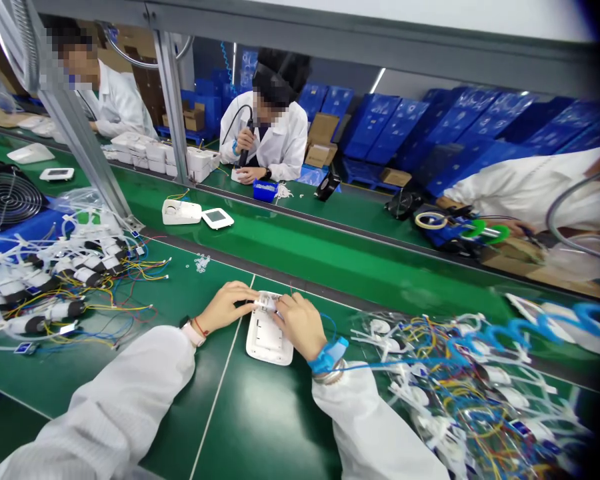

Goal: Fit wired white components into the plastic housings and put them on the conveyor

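Grip of the left hand (229, 308): thumb and forefinger reach out with little gap between them to a small clear part (266, 302) at the twelve o'clock end of one white casing (269, 337); whether they have closed on it I cannot tell. The right hand (303, 323) bends its fingers over the casing's one o'clock edge, fingertips partly hidden, so its hold cannot be told either. This casing lies on the green surface (245, 413), just right of one pale seam. Taking the casing as the dial's centre, a scatter of small white rings (202, 263), too many to count, sits at ten o'clock; between ten and eleven, beyond the dark edge strip (300, 283), stand one opened white housing (181, 212) and, just beside it, one screen panel (218, 219). Two heaps of wired parts frame the work: the left heap (75, 273) toward nine to ten, the right heap (480, 393) toward three to four, each too tangled to count. Between the heaps, green room opens at six o'clock, and the dark strip bounds it at twelve. Three co-workers in white coats show at eleven, twelve and two o'clock; one blue tray (265, 191) sits near the middle one. Small labels in the left heap are too small to read.
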`<control>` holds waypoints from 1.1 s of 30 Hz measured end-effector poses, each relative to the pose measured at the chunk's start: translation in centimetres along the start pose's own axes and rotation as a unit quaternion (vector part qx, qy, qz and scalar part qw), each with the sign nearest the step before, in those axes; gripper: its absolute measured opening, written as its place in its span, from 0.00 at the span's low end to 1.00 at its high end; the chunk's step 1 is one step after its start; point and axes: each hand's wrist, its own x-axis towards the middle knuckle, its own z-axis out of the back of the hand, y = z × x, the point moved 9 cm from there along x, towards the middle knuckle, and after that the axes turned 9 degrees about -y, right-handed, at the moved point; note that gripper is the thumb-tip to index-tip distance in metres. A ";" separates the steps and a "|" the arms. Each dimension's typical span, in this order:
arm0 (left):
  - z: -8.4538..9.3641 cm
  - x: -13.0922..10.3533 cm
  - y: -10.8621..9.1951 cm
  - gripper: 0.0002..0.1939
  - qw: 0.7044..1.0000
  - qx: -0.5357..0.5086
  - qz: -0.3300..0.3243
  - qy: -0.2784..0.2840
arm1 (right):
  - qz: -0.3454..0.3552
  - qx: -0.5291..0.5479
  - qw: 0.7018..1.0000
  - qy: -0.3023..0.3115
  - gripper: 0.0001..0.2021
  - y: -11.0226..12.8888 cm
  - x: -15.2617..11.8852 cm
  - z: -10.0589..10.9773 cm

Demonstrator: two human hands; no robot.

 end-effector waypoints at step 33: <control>-1.3 -0.1 1.7 0.36 0.997 -0.019 0.011 0.075 | 0.127 0.137 0.982 0.000 0.09 3.4 0.3 -2.4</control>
